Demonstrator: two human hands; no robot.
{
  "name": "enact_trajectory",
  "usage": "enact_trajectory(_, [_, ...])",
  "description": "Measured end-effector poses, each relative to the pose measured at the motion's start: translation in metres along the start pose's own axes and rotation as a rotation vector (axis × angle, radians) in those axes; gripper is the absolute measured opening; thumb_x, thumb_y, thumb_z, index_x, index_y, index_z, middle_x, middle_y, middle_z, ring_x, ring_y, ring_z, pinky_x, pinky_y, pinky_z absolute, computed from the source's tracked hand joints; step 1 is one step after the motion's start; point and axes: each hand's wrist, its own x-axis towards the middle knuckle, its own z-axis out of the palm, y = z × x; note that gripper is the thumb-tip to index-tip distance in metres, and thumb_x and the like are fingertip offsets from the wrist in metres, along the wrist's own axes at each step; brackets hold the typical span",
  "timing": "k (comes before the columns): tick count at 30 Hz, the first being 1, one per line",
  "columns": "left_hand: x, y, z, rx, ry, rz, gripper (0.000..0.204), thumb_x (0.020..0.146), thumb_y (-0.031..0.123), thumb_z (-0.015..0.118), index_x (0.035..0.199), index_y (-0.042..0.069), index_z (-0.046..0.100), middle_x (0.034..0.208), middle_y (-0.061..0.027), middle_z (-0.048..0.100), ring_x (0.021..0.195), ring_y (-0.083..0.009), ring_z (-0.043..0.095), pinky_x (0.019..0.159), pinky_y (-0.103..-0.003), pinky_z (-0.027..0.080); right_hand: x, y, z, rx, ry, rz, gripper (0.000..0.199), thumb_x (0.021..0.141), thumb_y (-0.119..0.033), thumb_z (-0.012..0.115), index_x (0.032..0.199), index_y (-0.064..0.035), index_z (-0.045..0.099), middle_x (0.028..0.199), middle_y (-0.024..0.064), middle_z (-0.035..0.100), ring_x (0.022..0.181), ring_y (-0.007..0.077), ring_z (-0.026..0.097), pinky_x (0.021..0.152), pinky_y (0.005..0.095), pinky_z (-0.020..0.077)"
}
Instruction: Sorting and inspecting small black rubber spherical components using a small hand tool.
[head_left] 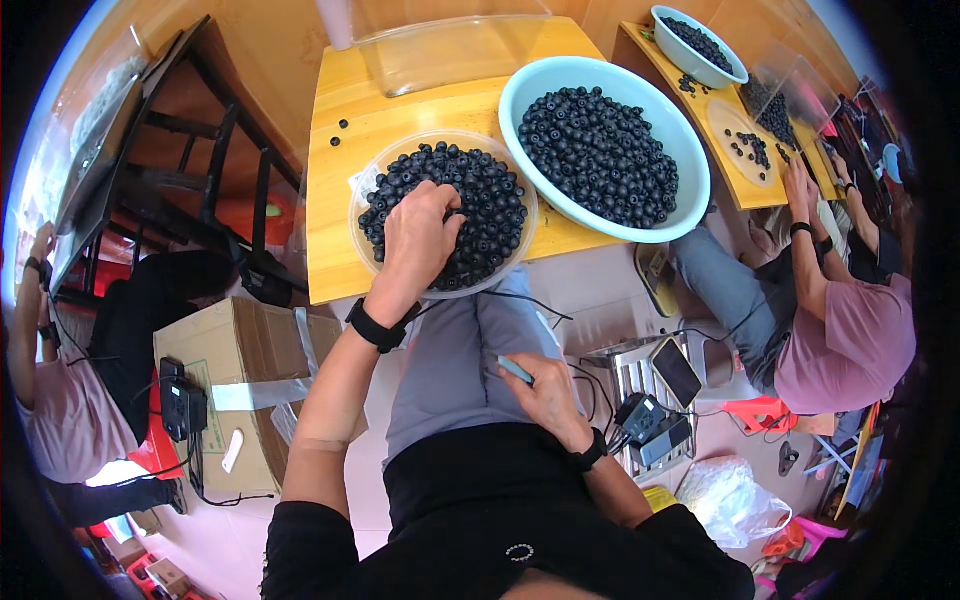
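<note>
A round clear plastic tray (358,236) full of blueberries (490,215) lies at the front edge of the yellow wooden table. My left hand (420,232) reaches down onto these berries with its fingers curled together. Its fingertips are hidden, so whether a berry is between them does not show. Just right of the tray, a big light-blue basin (690,205) holds many more blueberries (600,155). Above my lap, my right hand (552,398) is closed around a small tool with a light teal handle (514,369); the rest of the tool is hidden.
Two loose berries (340,132) lie at the table's left. A clear lid-like box (450,55) is at the back. Cardboard box (230,360) and metal rack (650,375) with devices flank my legs. Co-workers sit left and right; the right one (840,340) works at another table.
</note>
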Motion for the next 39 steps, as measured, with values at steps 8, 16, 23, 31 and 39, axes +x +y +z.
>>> enact_trajectory(8, [-0.002,-0.002,-0.013,-0.141,0.002,0.035,0.016,0.073,-0.001,0.066,0.088,0.002,0.058,0.078,-0.0080,0.059,0.072,-0.0206,0.063,0.065,-0.030,0.050,0.002,0.003,-0.001,-0.005,-0.001,0.004,0.013,0.080,-0.008,0.061,0.090,0.0000,0.065,0.082,0.0174,0.064,0.075,0.0369,0.062,0.064,0.0390,0.0480])
enact_trajectory(16, [-0.056,0.039,-0.034,-1.551,-0.230,-0.478,0.021,0.080,-0.001,0.060,0.100,0.002,0.056,0.096,-0.0082,0.057,0.079,-0.0174,0.063,0.064,-0.024,0.054,0.016,0.011,-0.021,0.140,0.075,0.193,0.015,0.083,-0.010,0.061,0.093,-0.0003,0.065,0.067,0.0098,0.060,0.062,0.0108,0.057,0.056,0.0266,0.0438])
enact_trajectory(23, [-0.085,0.046,0.016,-1.896,-0.322,-0.483,0.022,0.082,0.000,0.061,0.104,0.001,0.058,0.096,-0.0059,0.061,0.083,-0.0151,0.064,0.070,-0.024,0.053,0.026,-0.014,-0.057,0.293,0.155,0.101,0.034,0.092,-0.029,0.050,0.097,0.0009,0.066,0.063,0.0003,0.056,0.058,0.0065,0.048,0.054,0.0205,0.0378])
enact_trajectory(31, [-0.093,0.053,0.012,-1.903,-0.314,-0.600,0.020,0.085,0.001,0.059,0.105,0.000,0.060,0.099,-0.0081,0.062,0.087,-0.0158,0.064,0.077,-0.026,0.054,0.030,-0.042,-0.059,0.005,0.133,-0.159,0.023,0.087,-0.014,0.057,0.099,0.0043,0.063,0.075,0.0134,0.063,0.059,0.0159,0.058,0.056,0.0272,0.0447])
enact_trajectory(39, [-0.097,0.047,0.016,-1.940,-0.298,-0.539,0.019,0.085,0.004,0.060,0.103,0.003,0.057,0.097,-0.0081,0.062,0.086,-0.0112,0.061,0.075,-0.022,0.052,0.035,-0.062,-0.056,-0.187,0.085,-0.272,0.019,0.084,-0.015,0.061,0.097,-0.0014,0.065,0.073,0.0123,0.062,0.051,0.0211,0.054,0.047,0.0309,0.0405])
